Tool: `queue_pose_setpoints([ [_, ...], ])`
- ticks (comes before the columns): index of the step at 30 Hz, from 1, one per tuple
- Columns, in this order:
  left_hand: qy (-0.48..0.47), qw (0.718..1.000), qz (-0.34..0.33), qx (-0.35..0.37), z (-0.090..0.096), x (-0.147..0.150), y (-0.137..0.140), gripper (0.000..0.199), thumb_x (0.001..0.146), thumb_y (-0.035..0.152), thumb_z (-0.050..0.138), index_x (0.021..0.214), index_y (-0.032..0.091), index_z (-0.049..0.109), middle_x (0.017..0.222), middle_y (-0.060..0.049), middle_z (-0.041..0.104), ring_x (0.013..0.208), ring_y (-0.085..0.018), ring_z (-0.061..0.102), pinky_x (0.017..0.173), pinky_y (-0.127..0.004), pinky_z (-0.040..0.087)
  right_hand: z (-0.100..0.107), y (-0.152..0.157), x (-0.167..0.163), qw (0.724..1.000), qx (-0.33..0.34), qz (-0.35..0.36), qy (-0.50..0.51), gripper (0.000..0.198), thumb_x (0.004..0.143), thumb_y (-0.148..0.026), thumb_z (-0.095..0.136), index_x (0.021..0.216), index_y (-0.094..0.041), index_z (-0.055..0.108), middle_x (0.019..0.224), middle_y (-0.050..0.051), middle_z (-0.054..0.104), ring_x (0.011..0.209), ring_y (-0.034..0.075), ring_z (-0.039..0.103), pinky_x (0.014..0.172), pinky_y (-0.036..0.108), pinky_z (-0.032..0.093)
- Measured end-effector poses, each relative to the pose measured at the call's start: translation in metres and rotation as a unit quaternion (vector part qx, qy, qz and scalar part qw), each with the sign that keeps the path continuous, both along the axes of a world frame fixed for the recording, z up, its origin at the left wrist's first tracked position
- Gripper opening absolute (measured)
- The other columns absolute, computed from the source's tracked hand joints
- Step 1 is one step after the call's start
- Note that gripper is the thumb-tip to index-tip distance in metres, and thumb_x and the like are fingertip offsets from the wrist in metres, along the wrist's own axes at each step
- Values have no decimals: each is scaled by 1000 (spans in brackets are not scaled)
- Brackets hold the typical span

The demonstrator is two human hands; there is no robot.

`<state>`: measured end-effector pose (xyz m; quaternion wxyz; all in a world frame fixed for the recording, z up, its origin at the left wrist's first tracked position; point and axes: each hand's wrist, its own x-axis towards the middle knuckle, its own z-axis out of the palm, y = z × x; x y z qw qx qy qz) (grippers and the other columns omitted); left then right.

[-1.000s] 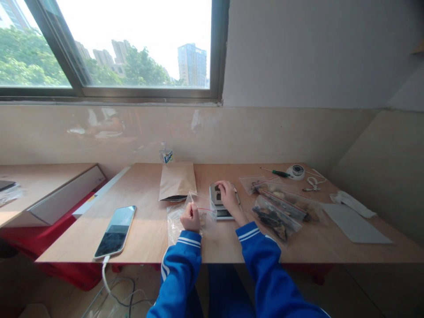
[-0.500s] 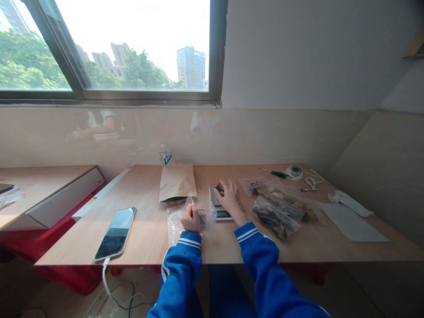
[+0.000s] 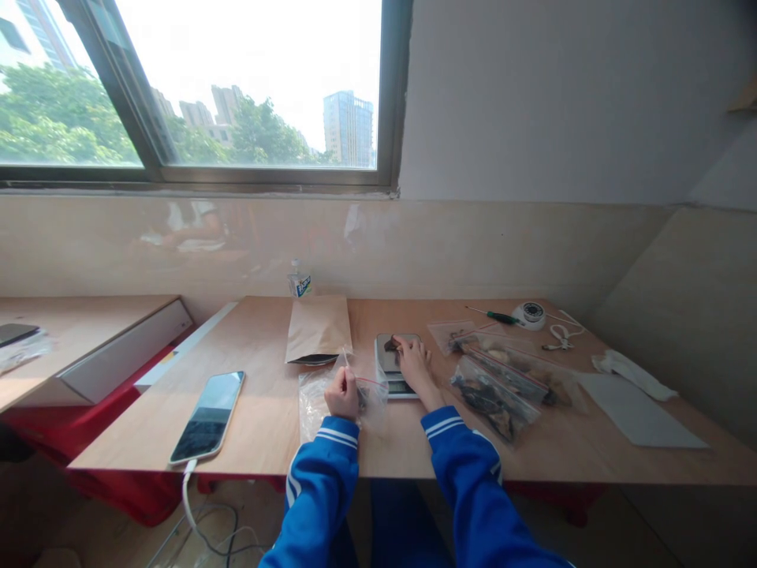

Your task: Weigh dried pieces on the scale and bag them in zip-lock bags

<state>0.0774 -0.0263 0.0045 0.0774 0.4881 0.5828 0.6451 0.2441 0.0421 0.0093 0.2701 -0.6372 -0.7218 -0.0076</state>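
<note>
My left hand [image 3: 342,392] is closed in a pinch on the top edge of a clear zip bag [image 3: 374,392], whose red seal line runs off to the right. Some dark contents show low in that bag. On the steel plate of a small digital scale [image 3: 387,364] lies a dark brown, dried-looking piece [image 3: 390,344]; I cannot tell its exact kind. My right hand [image 3: 416,366] rests over the scale's right side, fingers curled and fingertips on that piece. The hand partly covers the plate, while the display at the scale's near end shows in part.
Several zip bags of dried pieces [image 3: 494,394] lie to the right. Behind my left hand are a brown paper pouch [image 3: 319,330] and a bottle [image 3: 300,282]. A phone [image 3: 208,416] on a cable lies left. Farther right are a screwdriver [image 3: 501,317], a white camera [image 3: 531,315] and a white sheet [image 3: 642,410].
My right hand has lowered onto the scale, and its spread fingers have drawn together at the dark piece. My left hand keeps its pinch on the bag. The view has shifted slightly.
</note>
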Motion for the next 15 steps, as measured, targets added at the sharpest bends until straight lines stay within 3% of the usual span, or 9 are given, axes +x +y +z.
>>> queue_pose_setpoints([
  [4,9,1000,0,5,-1,-1,1,41,87,37,41,52,20,32,47,6,29,45,-8,31,48,-21,27,8,-1,10,1000,-10,-8,24,38,91,-16,42,126,-23,57,109,15,58,102,30,50,86,41,37],
  [8,12,1000,-7,4,-4,-2,3,41,87,37,42,51,20,33,47,6,30,46,-8,32,48,-21,27,30,-9,9,990,23,-13,138,37,91,-17,41,125,-18,55,106,14,61,103,28,52,90,43,39],
  [12,1,1000,1,1,-6,-2,3,42,88,40,42,52,20,35,45,6,31,45,-8,32,48,-21,28,57,-27,-24,944,35,127,302,24,90,-23,44,106,-20,61,104,8,64,101,22,57,91,38,43],
  [15,-4,1000,-4,-1,-6,-3,2,43,88,44,40,53,20,39,45,5,35,45,-8,34,48,-21,30,71,-46,-55,907,-52,211,360,19,85,-25,51,101,-21,61,101,5,66,96,18,60,88,34,47],
])
